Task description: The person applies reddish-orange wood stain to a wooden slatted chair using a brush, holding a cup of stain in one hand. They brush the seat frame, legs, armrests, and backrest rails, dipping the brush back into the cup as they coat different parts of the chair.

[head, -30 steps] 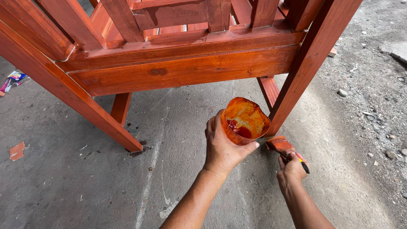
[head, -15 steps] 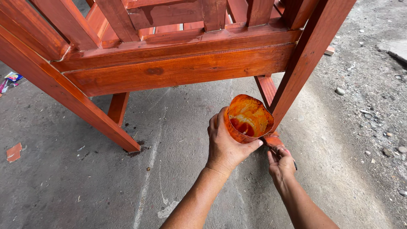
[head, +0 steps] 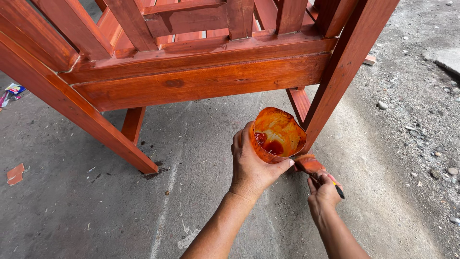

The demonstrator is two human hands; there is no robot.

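My left hand [head: 251, 165] grips an orange-stained cup [head: 278, 134] with a little dark red stain at its bottom. My right hand [head: 323, 192] holds a stained paintbrush [head: 311, 165] by its handle. The brush head sits low, just under the cup and beside the base of a leg [head: 342, 72] of a reddish-brown stained wooden frame [head: 201, 81]. The frame stands on a grey concrete floor and fills the upper part of the view, with slats and a wide cross rail.
Another frame leg [head: 81, 122] slants down to the floor at the left, a short one [head: 133, 123] behind it. Scraps [head: 15, 173] lie at the far left. Gravel and small stones [head: 421, 139] cover the ground at the right.
My right hand drew in toward the leg base half a second ago and has come back out a little. The cup has stayed near the leg.
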